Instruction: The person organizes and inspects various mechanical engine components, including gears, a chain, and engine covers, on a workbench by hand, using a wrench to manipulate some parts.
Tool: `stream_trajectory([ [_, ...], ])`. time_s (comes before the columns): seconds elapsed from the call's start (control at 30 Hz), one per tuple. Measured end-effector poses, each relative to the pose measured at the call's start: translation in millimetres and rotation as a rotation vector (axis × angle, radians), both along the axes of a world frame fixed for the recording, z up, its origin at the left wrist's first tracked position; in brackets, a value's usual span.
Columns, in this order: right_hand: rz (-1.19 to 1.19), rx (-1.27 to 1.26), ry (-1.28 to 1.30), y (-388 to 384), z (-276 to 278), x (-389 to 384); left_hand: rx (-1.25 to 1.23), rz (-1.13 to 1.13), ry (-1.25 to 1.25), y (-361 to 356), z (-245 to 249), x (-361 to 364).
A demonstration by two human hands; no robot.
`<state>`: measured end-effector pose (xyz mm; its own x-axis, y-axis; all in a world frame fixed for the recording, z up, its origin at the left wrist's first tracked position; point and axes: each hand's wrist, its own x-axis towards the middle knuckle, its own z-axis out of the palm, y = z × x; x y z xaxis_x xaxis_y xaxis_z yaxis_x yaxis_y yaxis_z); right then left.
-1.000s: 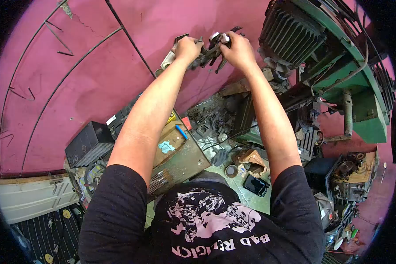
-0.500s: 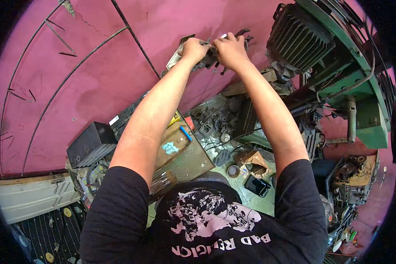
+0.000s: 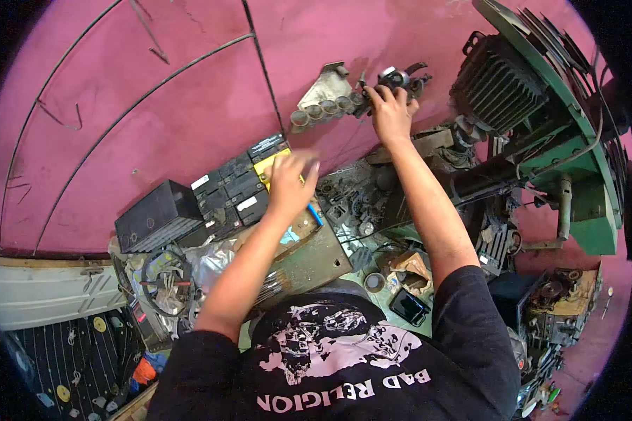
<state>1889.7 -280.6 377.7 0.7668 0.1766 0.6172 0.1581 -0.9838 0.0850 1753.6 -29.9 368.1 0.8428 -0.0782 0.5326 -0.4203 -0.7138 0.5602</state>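
My right hand point(image 3: 392, 116) is raised to the pink wall, its fingers curled over a cluster of dark metal pieces with a silver part point(image 3: 393, 75). What exactly it grips there I cannot tell. Left of it, a wall-mounted rack point(image 3: 328, 91) has a pale plate above a row of round tube-like holders point(image 3: 314, 112). My left hand point(image 3: 291, 186) is lower, over the edge of the bench near a yellow box point(image 3: 270, 165). Motion smears its fingers, and a dark patch shows near the fingertips.
Black box-shaped batteries point(image 3: 242, 186) line the wall behind the bench point(image 3: 316, 263), where a blue pen-like item point(image 3: 314, 215) lies. Loose metal parts point(image 3: 347, 200) pile up beyond it. A green machine with a finned motor point(image 3: 502, 84) juts out at right. A phone-like black device point(image 3: 409, 307) lies below.
My left hand has left the wall rack and come down toward the bench, uncovering the round holders. My right hand stays up at the dark metal pieces. The view has shifted slightly.
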Motion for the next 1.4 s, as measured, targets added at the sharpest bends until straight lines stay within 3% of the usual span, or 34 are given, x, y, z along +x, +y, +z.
stream_trajectory([
  [0.13,0.071,0.282,-0.201,19.9,-13.0,-46.7,0.049,0.132,0.111,72.4,-43.0,-100.3],
  [0.23,0.305,0.737,-0.187,64.9,-43.2,-129.3,0.084,0.302,0.174,133.5,-84.2,-165.9],
  [0.33,0.411,0.848,0.122,133.0,-100.4,-242.9,0.067,0.423,0.282,190.1,-116.8,-223.8],
  [0.37,0.492,0.791,0.285,150.9,-123.8,-281.8,0.065,0.443,0.282,204.1,-119.5,-241.9],
  [0.43,0.766,0.693,0.842,187.1,-120.2,-327.2,0.192,0.512,0.388,234.1,-122.2,-272.7],
  [0.53,0.927,0.456,1.037,227.4,-146.9,-348.9,0.247,0.614,0.446,275.6,-127.8,-311.2],
  [0.63,0.932,0.309,0.989,269.2,-152.6,-356.7,0.196,0.667,0.520,313.6,-132.5,-342.6],
  [0.77,0.906,0.241,1.078,335.5,-165.3,-371.1,-0.033,0.535,0.486,354.6,-126.7,-376.8],
  [0.83,0.970,0.279,0.989,371.3,-145.2,-380.6,-0.121,0.470,0.425,365.6,-126.5,-385.0],
  [0.97,0.813,0.138,0.713,434.4,-151.6,-388.8,-0.086,0.510,0.395,389.5,-123.2,-386.3],
  [1.03,0.830,0.125,0.637,451.9,-138.8,-378.6,0.085,0.588,0.351,403.0,-121.2,-380.1],
  [1.17,0.789,-0.023,0.707,484.9,-149.6,-352.4,0.082,0.514,0.295,415.4,-108.5,-359.7],
  [1.23,0.793,-0.044,0.673,494.3,-156.7,-350.6,0.119,0.512,0.338,424.3,-120.1,-349.3],
  [1.33,0.786,-0.094,0.608,501.5,-173.3,-354.3,0.124,0.843,0.702,446.9,-144.0,-330.5],
  [1.4,0.774,-0.125,0.575,501.5,-178.3,-357.3,0.025,0.910,0.814,483.1,-173.1,-319.5],
])
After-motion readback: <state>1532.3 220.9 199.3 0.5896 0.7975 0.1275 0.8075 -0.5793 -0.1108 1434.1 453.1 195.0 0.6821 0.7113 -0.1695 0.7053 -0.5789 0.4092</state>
